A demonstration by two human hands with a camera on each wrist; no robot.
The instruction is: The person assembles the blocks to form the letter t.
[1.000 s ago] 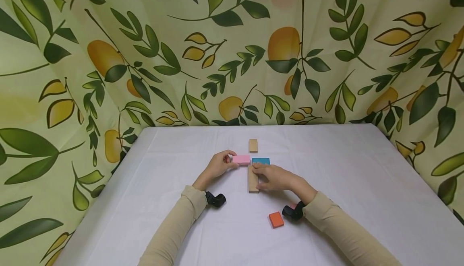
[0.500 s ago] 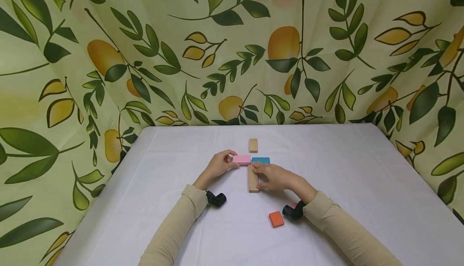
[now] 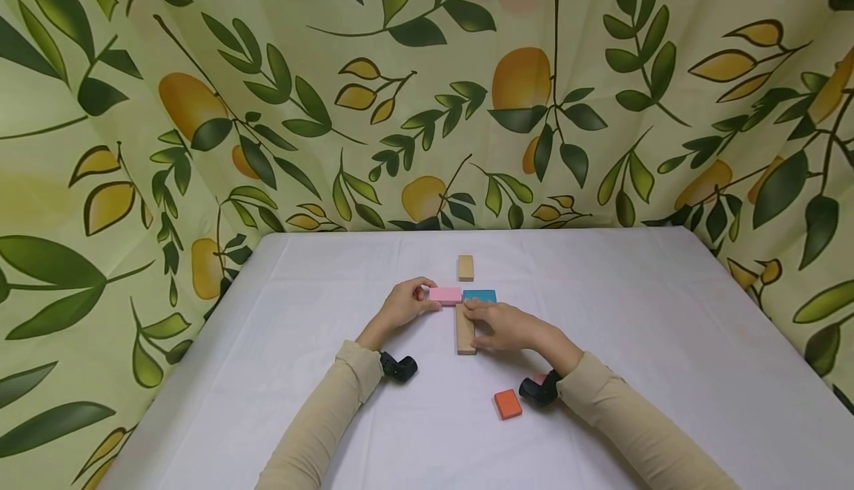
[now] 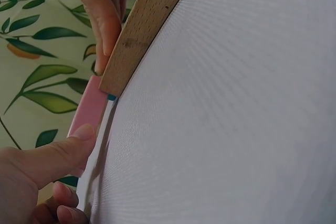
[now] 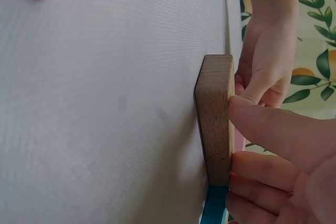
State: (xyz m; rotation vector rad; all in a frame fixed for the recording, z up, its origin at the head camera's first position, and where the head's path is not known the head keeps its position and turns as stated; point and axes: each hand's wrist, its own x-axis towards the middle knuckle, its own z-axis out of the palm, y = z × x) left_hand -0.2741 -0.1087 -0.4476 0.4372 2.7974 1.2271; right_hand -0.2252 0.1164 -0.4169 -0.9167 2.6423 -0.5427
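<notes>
My left hand (image 3: 404,303) grips the left end of a pink block (image 3: 445,296) between thumb and fingers. The block lies on the table, with its right end close to a teal block (image 3: 484,295). Below these two, a long plain wooden block (image 3: 465,330) lies lengthwise towards me. My right hand (image 3: 505,325) rests on this wooden block, its thumb touching the edge in the right wrist view and its fingers at the end beside the teal block (image 5: 214,205). The right hand partly covers the teal block.
A short wooden block (image 3: 465,268) lies beyond the pink and teal ones. Nearer me is an orange block (image 3: 508,404), and a pink piece (image 3: 540,379) shows partly behind the right wrist camera. A leaf-patterned curtain (image 3: 427,104) stands behind the white-covered table (image 3: 320,275).
The pink block has slid slightly right with my left hand, narrowing the gap to the teal block. My right hand stays on the wooden block.
</notes>
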